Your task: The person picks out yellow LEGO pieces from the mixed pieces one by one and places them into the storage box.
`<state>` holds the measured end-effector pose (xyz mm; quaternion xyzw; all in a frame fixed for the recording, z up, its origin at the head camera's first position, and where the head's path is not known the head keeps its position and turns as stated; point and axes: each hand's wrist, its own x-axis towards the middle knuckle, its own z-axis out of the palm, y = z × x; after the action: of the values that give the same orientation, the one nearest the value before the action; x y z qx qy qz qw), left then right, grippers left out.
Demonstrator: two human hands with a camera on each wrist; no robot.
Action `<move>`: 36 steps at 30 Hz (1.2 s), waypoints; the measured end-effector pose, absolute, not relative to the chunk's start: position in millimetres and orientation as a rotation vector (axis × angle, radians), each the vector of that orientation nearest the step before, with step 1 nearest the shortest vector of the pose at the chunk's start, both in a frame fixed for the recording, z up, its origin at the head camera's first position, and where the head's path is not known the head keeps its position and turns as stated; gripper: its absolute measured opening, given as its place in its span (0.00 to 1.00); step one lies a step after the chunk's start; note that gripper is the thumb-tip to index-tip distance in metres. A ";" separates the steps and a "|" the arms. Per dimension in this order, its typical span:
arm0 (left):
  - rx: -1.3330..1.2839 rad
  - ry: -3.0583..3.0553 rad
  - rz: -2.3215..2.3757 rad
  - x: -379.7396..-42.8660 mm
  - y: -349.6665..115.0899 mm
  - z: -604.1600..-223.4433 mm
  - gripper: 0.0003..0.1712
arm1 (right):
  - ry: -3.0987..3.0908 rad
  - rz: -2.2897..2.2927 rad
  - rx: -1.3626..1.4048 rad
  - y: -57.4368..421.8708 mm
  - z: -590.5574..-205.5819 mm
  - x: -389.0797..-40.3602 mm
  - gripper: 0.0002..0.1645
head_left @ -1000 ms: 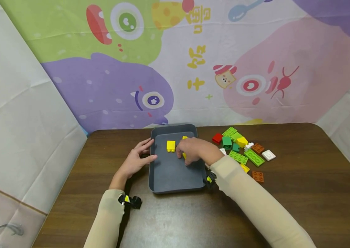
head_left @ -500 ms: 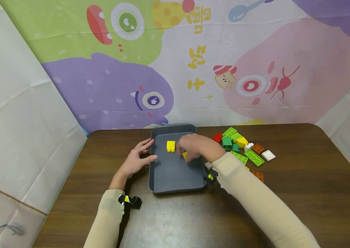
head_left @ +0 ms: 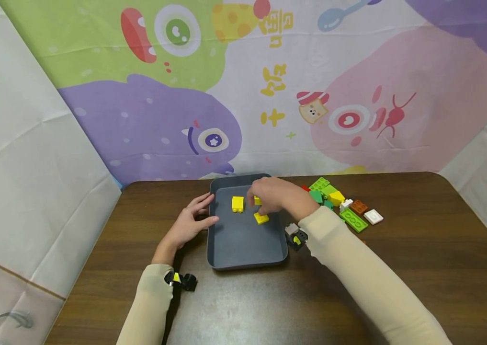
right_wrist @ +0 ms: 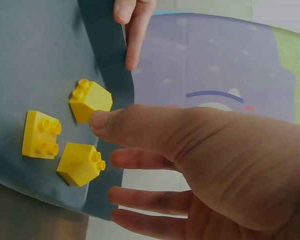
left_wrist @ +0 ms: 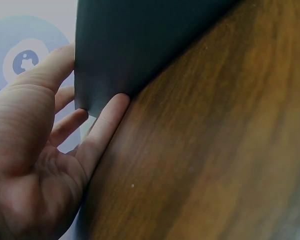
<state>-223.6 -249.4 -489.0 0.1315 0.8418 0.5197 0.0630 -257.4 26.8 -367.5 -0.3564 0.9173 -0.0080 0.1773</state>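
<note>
My left hand [head_left: 189, 220] rests at the left side of a dark grey tray [head_left: 243, 249], its fairly straight fingers against the outer wall and the thumb over the rim. Over the tray's right half hovers my right hand [head_left: 271, 194], fingers loosely extended. One sloped yellow building block [right_wrist: 76, 164] lies just beneath it, partly covered in the head view. Nearer the front is a flat yellow block [head_left: 261, 218] with studs. Another sloped yellow block [head_left: 237, 204] sits to the left; the thumb overlaps it in the right wrist view. No block shows in my right fingers.
A loose pile of building blocks lies right of the tray, partly behind my right arm: a light green plate [head_left: 353, 220], a brown block [head_left: 359, 206], a white block [head_left: 374, 216], a yellow block [head_left: 336, 198] and others. A printed cloth [head_left: 269, 86] hangs behind the brown table [head_left: 131, 230].
My right hand has lifted off the flat yellow block and shifted back and rightward, so that block now shows fully. The left hand and the tray stay where they were.
</note>
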 end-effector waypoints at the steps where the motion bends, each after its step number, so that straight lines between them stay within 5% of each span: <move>1: 0.397 2.542 1.570 -223.5 -249.5 -488.8 0.43 | 2.606 -0.027 -1.008 27.4 -367.0 -257.7 0.18; 36: 0.387 2.538 1.581 -222.5 -248.3 -487.4 0.43 | 2.858 -0.121 -0.925 66.5 -378.2 -253.5 0.19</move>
<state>-222.5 -248.3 -487.4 0.1283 0.8400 0.5234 0.0632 -253.5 66.5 -378.2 -0.3069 0.9485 -0.0401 0.0677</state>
